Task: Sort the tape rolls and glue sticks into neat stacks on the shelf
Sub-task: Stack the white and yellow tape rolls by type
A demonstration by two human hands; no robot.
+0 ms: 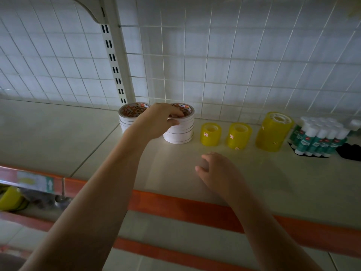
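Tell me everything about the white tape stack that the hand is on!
The right white tape stack is a neat upright pile of thin white rolls with dark seams between them. A colourful printed liner shows inside its open core. It stands on the pale shelf, beside another white stack. The left hand grips its top roll.

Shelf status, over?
Left hand grips top of right white tape stack. Right hand open, hovering over shelf. Nothing in the way.
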